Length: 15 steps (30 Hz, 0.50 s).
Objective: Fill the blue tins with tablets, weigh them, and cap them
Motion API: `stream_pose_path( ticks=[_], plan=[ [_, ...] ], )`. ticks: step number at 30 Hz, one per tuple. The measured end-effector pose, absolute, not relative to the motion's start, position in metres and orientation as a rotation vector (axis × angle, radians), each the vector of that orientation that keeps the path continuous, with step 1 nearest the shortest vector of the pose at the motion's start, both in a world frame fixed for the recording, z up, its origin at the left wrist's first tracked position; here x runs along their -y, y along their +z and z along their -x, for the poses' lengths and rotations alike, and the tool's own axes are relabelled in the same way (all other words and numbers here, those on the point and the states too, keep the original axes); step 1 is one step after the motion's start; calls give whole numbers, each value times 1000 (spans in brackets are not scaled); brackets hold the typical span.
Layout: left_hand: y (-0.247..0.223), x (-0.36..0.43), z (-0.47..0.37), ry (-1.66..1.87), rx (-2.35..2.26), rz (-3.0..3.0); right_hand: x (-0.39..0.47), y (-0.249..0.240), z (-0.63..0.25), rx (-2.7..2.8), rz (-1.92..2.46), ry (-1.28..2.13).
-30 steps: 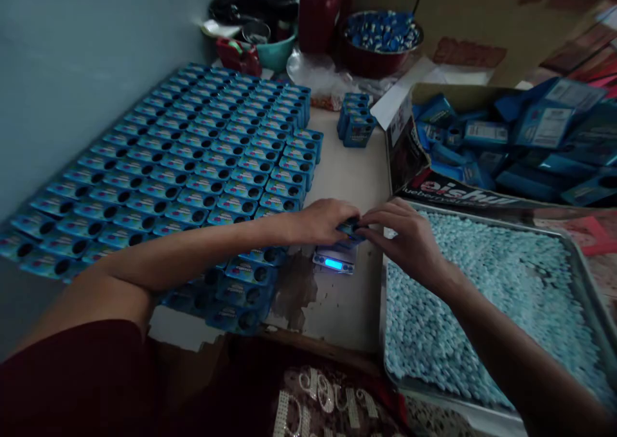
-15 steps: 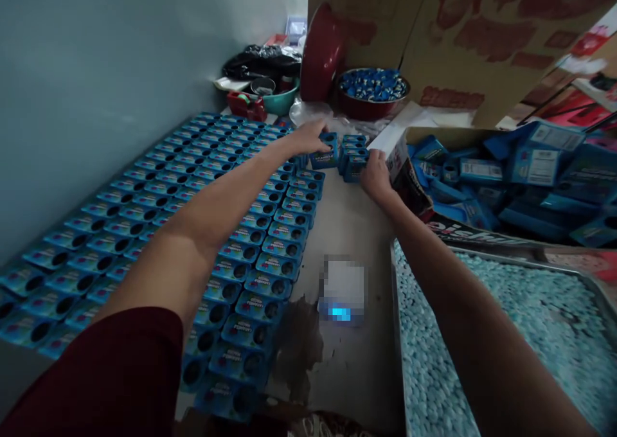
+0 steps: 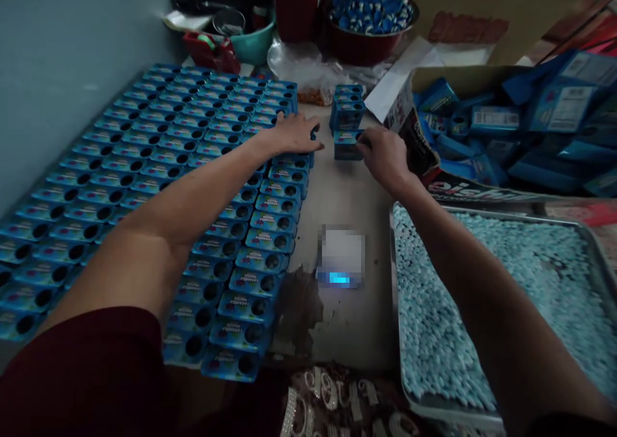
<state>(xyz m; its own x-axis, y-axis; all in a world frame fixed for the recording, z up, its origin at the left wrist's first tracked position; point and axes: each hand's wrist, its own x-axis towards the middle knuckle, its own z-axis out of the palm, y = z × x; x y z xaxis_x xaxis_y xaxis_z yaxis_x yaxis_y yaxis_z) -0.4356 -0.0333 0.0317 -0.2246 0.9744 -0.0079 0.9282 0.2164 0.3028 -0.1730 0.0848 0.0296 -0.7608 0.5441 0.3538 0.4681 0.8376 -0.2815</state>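
My left hand (image 3: 295,133) reaches over the right-hand end of tight rows of small blue candy boxes (image 3: 248,284), each with a round dark hole in its top. Its fingers are spread, and part of a box shows beneath them. My right hand (image 3: 388,157) pinches the right end of a single blue box (image 3: 347,144) standing on the table. Just behind that box is a short stack of similar blue boxes (image 3: 348,110).
At right, a carton (image 3: 477,196) holds jumbled blue boxes, with a metal tray (image 3: 396,295) of pale blue candies in front. A blurred white device (image 3: 342,250) sits mid-table. Behind are a red bowl (image 3: 359,46) of blue-wrapped pieces and a clear plastic bag (image 3: 299,61).
My left hand has moved left from a box it held to the rows' edge and its fingers have spread. My right hand has taken hold of a box. The view has tilted down.
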Motion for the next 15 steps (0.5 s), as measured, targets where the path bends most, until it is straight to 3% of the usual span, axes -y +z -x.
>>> stream_pose_path(
  ticks=[4,9,15],
  plan=[
    [18,41,423,472,-2356,-1755,2,57,93,2685,583,376],
    [48,70,409,530,-2355,-1789,90,57,33,2853,656,456],
    [89,126,402,556,-2186,-1987,86,43,-18,2696,791,512]
  ],
)
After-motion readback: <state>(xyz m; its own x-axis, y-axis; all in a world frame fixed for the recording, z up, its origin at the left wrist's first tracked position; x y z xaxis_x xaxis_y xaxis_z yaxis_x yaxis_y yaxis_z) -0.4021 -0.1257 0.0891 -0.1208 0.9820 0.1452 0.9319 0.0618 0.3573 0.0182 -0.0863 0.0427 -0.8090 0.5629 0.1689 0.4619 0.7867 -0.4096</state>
